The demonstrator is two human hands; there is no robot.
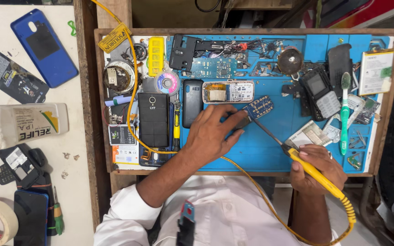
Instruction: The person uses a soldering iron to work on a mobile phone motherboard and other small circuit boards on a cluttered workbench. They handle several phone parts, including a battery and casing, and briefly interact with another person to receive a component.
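The small blue circuit board (259, 107) lies on the blue mat (270, 150) near the middle of the worktop, just far-right of the left hand (215, 134), whose fingers (238, 119) curl down to pin its near edge. The right hand (318, 166) is wrapped shut around a yellow soldering iron (313, 171) — its long axis slants up-left, tip meeting the board's near corner. The left hand is nearer.
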